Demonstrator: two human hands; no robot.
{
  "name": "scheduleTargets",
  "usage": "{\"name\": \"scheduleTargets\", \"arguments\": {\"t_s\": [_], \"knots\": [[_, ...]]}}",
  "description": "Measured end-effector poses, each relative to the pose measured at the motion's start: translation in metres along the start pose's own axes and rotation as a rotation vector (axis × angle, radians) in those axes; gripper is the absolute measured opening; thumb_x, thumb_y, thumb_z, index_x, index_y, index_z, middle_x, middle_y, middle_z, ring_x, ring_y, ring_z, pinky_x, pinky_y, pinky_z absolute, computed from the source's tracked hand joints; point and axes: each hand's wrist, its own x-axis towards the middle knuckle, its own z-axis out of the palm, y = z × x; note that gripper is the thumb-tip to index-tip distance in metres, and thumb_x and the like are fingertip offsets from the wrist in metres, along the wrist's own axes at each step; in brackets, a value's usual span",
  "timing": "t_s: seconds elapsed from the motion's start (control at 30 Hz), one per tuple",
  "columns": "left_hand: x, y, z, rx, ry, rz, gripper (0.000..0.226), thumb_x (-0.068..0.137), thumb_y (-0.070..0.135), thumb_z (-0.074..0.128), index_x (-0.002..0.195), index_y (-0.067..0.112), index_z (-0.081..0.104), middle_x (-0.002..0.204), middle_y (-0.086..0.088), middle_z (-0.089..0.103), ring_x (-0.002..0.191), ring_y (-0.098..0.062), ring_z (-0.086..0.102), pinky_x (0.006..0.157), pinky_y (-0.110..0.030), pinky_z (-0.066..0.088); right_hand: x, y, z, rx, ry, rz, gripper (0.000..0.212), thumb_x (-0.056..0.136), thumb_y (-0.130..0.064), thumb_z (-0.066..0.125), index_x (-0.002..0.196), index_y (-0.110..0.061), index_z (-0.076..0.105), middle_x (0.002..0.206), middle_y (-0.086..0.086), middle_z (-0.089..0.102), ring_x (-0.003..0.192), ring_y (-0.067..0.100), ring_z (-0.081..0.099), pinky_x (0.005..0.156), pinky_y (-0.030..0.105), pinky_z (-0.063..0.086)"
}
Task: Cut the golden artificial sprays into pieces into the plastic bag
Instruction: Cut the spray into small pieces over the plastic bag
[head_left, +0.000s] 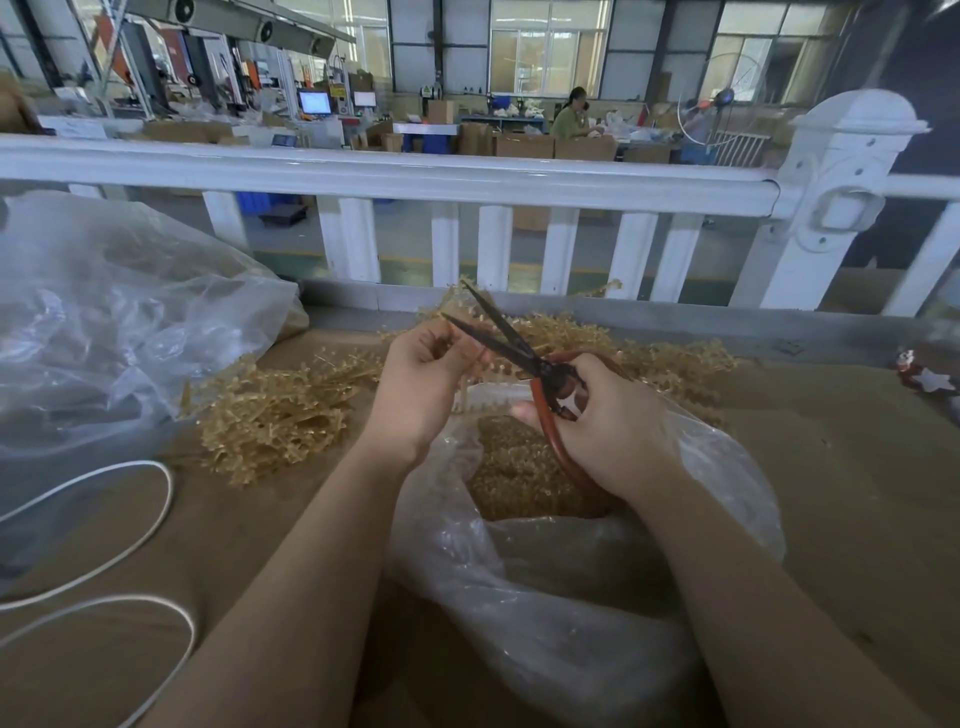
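Note:
My left hand (423, 382) pinches a golden spray stem (480, 400) above the open clear plastic bag (571, 597). My right hand (605, 421) grips the red handles of dark scissors (511, 345), whose blades stand apart next to my left fingers. Cut golden pieces (514, 478) lie inside the bag. Uncut golden sprays (275, 410) are heaped on the brown table to the left and behind my hands (670, 361).
A large clear bag (104, 332) holding more golden material bulges at the left. A white cable (130, 530) loops across the table at lower left. A white railing (467, 182) runs along the table's far edge. A small red-and-white ornament (927, 376) lies at the right.

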Motion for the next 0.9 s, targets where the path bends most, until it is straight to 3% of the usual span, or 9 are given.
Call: {"name": "scheduleTargets", "arguments": {"t_s": [0.17, 0.3, 0.4, 0.63, 0.77, 0.9], "knots": [[-0.0011, 0.0027, -0.0016, 0.009, -0.001, -0.006, 0.02, 0.097, 0.004, 0.056, 0.085, 0.012, 0.069, 0.076, -0.002, 0.067, 0.069, -0.008, 0.059, 0.07, -0.017, 0.048, -0.0011, -0.0018, -0.0001, -0.066, 0.026, -0.012, 0.069, 0.066, -0.096, 0.035, 0.106, -0.041, 0.049, 0.087, -0.023, 0.052, 0.071, 0.0, 0.046, 0.052, 0.012, 0.025], [-0.0005, 0.0008, -0.0041, 0.004, -0.044, -0.018, 0.014, 0.097, 0.002, 0.055, 0.091, 0.001, 0.068, 0.078, -0.006, 0.066, 0.072, -0.009, 0.06, 0.072, -0.017, 0.05, -0.0003, 0.0001, 0.0005, -0.088, 0.028, -0.013, 0.074, 0.064, -0.098, 0.031, 0.105, -0.04, 0.05, 0.08, -0.022, 0.051, 0.061, -0.007, 0.041, 0.05, 0.013, 0.027], [0.0017, -0.0025, -0.005, 0.02, -0.081, -0.031, 0.012, 0.096, 0.0, 0.056, 0.094, -0.005, 0.067, 0.076, -0.002, 0.068, 0.075, -0.01, 0.062, 0.074, -0.018, 0.049, -0.0002, 0.0012, 0.0018, -0.091, 0.041, -0.017, 0.073, 0.066, -0.095, 0.035, 0.105, -0.036, 0.054, 0.074, -0.024, 0.049, 0.06, -0.01, 0.041, 0.049, 0.013, 0.029], [0.0018, -0.0037, -0.0054, -0.012, -0.122, -0.028, 0.022, 0.095, 0.0, 0.056, 0.079, 0.011, 0.067, 0.07, 0.005, 0.068, 0.07, -0.006, 0.062, 0.07, -0.014, 0.048, 0.0002, 0.0029, 0.0034, -0.151, 0.065, -0.031, 0.057, 0.074, -0.089, 0.048, 0.098, -0.038, 0.051, 0.076, -0.022, 0.054, 0.057, -0.006, 0.044, 0.048, 0.014, 0.034], [0.001, -0.0026, -0.0048, -0.058, -0.147, -0.022, 0.024, 0.097, 0.002, 0.055, 0.078, 0.013, 0.067, 0.07, 0.004, 0.065, 0.071, -0.008, 0.059, 0.071, -0.015, 0.048, -0.0005, 0.0033, 0.0028, -0.154, 0.086, -0.037, 0.051, 0.08, -0.081, 0.056, 0.102, -0.035, 0.057, 0.077, -0.02, 0.061, 0.058, 0.003, 0.052, 0.052, 0.02, 0.047], [0.0012, -0.0031, -0.0052, -0.055, -0.139, -0.045, 0.022, 0.096, 0.003, 0.056, 0.08, 0.012, 0.068, 0.072, 0.003, 0.067, 0.073, -0.01, 0.06, 0.074, -0.021, 0.048, -0.001, 0.002, 0.0021, -0.151, 0.101, -0.049, 0.055, 0.08, -0.081, 0.057, 0.105, -0.032, 0.06, 0.079, -0.022, 0.058, 0.058, 0.002, 0.048, 0.049, 0.013, 0.037]]}}
